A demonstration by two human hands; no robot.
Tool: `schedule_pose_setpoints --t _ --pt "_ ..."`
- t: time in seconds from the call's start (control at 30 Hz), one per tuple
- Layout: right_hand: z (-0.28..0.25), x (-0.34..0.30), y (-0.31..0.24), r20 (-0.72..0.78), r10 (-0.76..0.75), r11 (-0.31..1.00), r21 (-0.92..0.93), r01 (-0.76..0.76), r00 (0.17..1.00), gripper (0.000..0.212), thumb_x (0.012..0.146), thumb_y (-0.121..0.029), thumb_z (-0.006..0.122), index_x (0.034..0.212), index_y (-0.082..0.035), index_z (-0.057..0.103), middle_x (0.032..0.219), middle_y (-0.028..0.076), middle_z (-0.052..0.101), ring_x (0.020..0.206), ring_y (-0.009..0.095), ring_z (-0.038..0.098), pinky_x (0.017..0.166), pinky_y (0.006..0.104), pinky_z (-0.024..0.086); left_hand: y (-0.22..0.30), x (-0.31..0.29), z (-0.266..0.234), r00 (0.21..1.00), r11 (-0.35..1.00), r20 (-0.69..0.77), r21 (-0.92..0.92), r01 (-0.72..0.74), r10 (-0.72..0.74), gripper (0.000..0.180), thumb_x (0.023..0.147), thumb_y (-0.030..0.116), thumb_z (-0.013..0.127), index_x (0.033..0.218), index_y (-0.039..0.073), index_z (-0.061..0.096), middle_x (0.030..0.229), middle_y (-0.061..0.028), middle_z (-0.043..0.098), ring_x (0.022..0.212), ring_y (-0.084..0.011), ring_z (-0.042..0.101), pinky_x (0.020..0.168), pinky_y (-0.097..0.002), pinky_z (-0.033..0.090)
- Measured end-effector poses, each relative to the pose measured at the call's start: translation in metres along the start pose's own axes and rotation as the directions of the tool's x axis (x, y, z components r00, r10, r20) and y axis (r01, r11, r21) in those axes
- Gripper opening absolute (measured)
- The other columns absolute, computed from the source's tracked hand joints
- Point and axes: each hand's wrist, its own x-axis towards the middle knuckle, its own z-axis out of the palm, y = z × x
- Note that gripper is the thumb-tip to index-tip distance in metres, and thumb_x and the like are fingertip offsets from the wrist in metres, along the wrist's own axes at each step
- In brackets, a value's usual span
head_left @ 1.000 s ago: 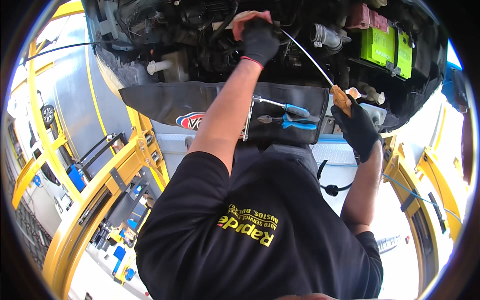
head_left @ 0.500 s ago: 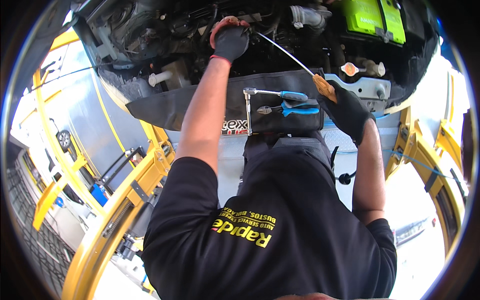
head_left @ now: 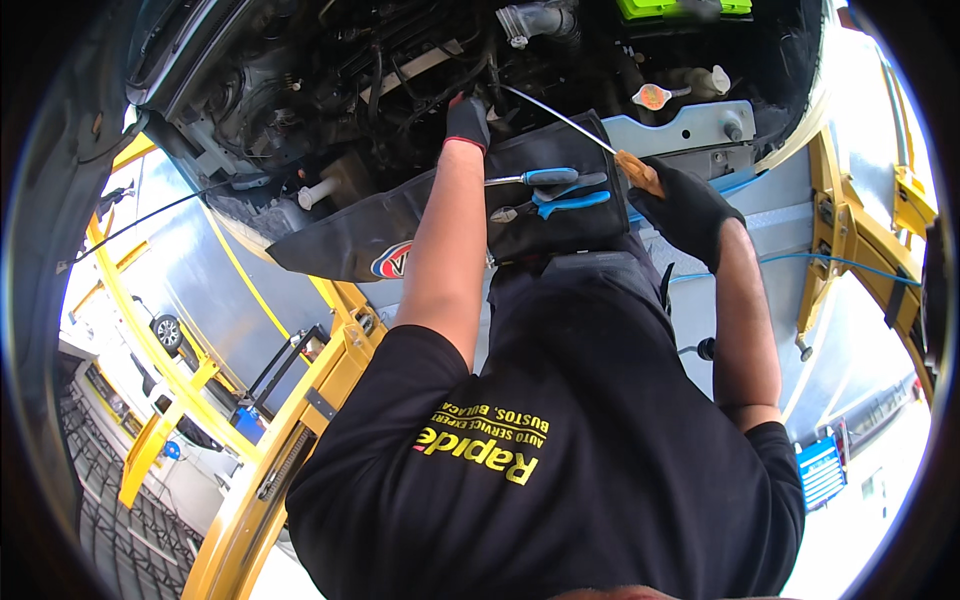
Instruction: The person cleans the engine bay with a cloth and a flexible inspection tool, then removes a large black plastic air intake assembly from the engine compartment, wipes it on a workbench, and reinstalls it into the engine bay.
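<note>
My right hand (head_left: pixel 692 208), in a black glove, is closed on the near end of a long thin metal rod (head_left: pixel 560 118). A brownish part shows at that end; I cannot tell whether it is a handle or glove fingertips. The rod slants up and left into the engine bay (head_left: pixel 320 95). Near its far tip is my left hand (head_left: pixel 467 125), in a black glove with a red cuff, reaching in among the hoses. Its fingers are mostly hidden. Below the rod, a ratchet (head_left: pixel 548 177) and blue-handled cutting pliers (head_left: pixel 572 202) lie on a black fender cover (head_left: pixel 350 225).
An orange radiator cap (head_left: pixel 652 97) and a metal crossbar (head_left: pixel 680 128) are at the right front of the bay. A green-topped battery (head_left: pixel 685 8) is at the upper right. Yellow lift arms (head_left: pixel 290 450) stand on both sides. A blue tool cabinet (head_left: pixel 822 470) is farther right.
The view has shifted. My left hand has come nearer the front edge of the bay, close to the rod's tip, and its forearm now covers the ratchet's head. My right hand keeps its grip.
</note>
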Motion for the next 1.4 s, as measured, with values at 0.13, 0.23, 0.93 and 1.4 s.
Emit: schedule_pose_setpoints --t 0.13,0.23,0.93,1.4 --pt "0.008 0.018 0.003 0.113 -0.016 0.998 -0.052 0.022 0.993 0.031 0.1 -0.021 0.069 0.126 -0.005 0.063 0.113 0.023 0.075 0.107 0.04 0.073 0.091 0.0453 0.055 -0.001 0.008 -0.004 0.994 0.998 0.11 0.054 0.019 -0.025 0.037 0.094 0.025 0.057 0.125 0.007 0.066 0.122 -0.0205 0.064 0.118 -0.0417 0.06 0.101 -0.0468 0.047" --pt "0.007 0.015 -0.003 0.075 -0.006 0.997 -0.075 0.011 0.997 0.032 0.1 -0.02 0.068 0.127 -0.005 0.062 0.111 0.023 0.075 0.108 0.041 0.072 0.091 0.0458 0.055 -0.003 0.006 -0.003 0.993 0.994 0.096 0.086 0.064 -0.072 0.04 0.096 0.03 0.055 0.13 0.009 0.063 0.129 -0.0188 0.06 0.124 -0.04 0.056 0.105 -0.0459 0.045" --pt "-0.004 0.085 -0.028 0.243 -0.224 0.972 -0.02 0.236 0.944 0.04 0.096 -0.029 0.066 0.133 -0.013 0.066 0.116 0.019 0.076 0.11 0.037 0.073 0.094 0.0464 0.056 -0.027 -0.01 0.016 0.925 0.932 0.264 0.313 0.185 -0.273 0.07 0.105 0.058 0.038 0.166 0.023 0.039 0.173 -0.0045 0.033 0.158 -0.0281 0.033 0.129 -0.0426 0.027" --pt "-0.024 0.082 -0.035 0.251 0.011 0.969 -0.241 0.051 0.968 0.035 0.096 -0.025 0.068 0.127 -0.009 0.067 0.115 0.021 0.076 0.111 0.039 0.072 0.093 0.0456 0.057 -0.01 0.01 0.009 0.973 0.998 -0.221 -0.005 0.06 -0.06 0.077 0.099 0.056 0.056 0.165 0.022 0.039 0.169 -0.0153 0.04 0.152 -0.0374 0.043 0.123 -0.0496 0.038"
